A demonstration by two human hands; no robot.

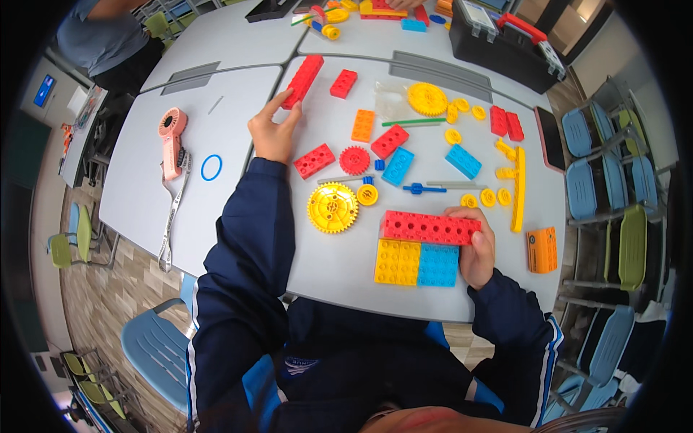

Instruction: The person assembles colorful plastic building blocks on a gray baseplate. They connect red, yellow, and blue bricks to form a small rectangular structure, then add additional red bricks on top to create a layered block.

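At the far left of the table, my left hand [274, 131] pinches the near end of a long red building-block beam [306, 76]. Close to the front edge, my right hand [478, 254] grips the right end of another red beam with holes [426, 227]. That beam lies along the far side of yellow bricks [397, 263] and blue bricks [437, 265] set side by side; whether they are joined cannot be made out. Between my hands are a large yellow gear [333, 208], a red gear [354, 160], a red brick [314, 161] and a blue brick [398, 167].
A yellow beam [519, 189], an orange block [541, 250] and a black phone [550, 138] lie on the right. Further back stands a black toolbox [498, 50]. Leftward are a pink handheld fan [172, 141] and blue ring [211, 167]. Another person's hand [404, 4] shows at the far table.
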